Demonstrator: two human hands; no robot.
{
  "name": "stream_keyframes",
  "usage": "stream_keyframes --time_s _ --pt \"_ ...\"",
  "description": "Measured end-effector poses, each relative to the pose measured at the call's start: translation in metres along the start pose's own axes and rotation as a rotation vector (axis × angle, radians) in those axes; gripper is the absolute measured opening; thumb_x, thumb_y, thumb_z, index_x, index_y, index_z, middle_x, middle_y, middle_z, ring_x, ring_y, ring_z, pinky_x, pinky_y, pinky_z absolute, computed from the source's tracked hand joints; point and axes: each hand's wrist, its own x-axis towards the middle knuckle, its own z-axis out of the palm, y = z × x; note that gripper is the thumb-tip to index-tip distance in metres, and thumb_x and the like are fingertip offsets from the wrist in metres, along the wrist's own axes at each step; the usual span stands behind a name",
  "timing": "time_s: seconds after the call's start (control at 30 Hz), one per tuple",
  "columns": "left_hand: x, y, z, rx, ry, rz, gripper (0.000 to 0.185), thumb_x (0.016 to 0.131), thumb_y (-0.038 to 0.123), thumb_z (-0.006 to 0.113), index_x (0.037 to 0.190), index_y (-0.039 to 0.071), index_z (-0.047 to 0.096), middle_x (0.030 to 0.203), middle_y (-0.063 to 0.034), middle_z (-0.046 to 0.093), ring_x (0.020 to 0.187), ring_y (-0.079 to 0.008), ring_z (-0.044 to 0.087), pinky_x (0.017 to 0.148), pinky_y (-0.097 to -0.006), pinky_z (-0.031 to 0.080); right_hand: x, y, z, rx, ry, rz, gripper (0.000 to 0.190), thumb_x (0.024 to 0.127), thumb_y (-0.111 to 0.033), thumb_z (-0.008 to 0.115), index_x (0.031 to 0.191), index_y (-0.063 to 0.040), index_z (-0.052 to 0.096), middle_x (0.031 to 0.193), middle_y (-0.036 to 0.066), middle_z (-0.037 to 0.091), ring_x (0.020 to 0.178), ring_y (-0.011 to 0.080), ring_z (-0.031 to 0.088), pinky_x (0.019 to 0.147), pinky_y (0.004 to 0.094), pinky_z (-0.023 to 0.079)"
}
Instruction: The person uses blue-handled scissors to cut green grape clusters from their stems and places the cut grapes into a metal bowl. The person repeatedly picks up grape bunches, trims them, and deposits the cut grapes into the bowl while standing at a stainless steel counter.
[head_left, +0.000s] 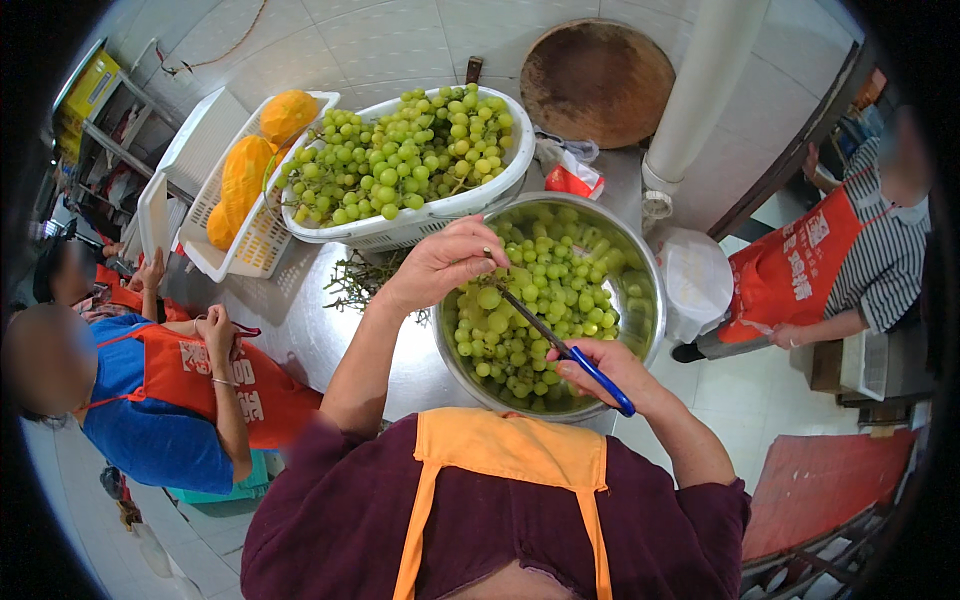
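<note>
My left hand (450, 262) pinches the stem of a bunch of green grapes (491, 307) over the near left part of a large stainless steel bowl (651, 289). In my right hand (604, 367) are scissors (600, 379) with blue handles, their dark blades pointing up and left to the stem near my left fingertips. Whether the blades are apart I cannot tell. Many loose green grapes (570, 289) lie in the bowl. Bare grape stems (364, 281) are piled on the metal table (300, 315), left of the bowl.
A white plastic basket (521, 150) heaped with grape bunches stands behind the bowl. Left of it, another basket (217, 262) holds peeled orange-yellow fruits (244, 176). A round wooden board (596, 82) leans on the wall near a white pipe (701, 97). Aproned people stand at left (172, 382) and right (847, 240).
</note>
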Motion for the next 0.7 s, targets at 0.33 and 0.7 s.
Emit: stream_keyframes --time_s 0.33,0.7 --pt "0.004 -0.003 0.021 0.096 0.046 -0.108 0.008 0.089 0.004 0.062 0.094 0.002 0.067 0.097 -0.0045 0.066 0.093 -0.0180 0.061 0.082 -0.0296 0.049 -0.006 -0.002 0.006 -0.389 0.198 -0.082 0.036 0.088 -0.038 0.068 0.100 -0.004 0.064 0.075 0.015 0.062 0.065 0.0247 0.061 0.063 0.0338 0.047" --pt "-0.001 -0.012 0.022 0.065 0.140 -0.125 0.012 0.090 0.006 0.061 0.099 0.002 0.067 0.100 -0.0069 0.066 0.096 -0.0200 0.062 0.086 -0.0296 0.048 -0.015 0.031 0.014 0.039 0.150 -0.042 0.032 0.093 -0.030 0.064 0.113 -0.005 0.059 0.083 0.004 0.065 0.073 0.0133 0.061 0.068 0.0281 0.051"
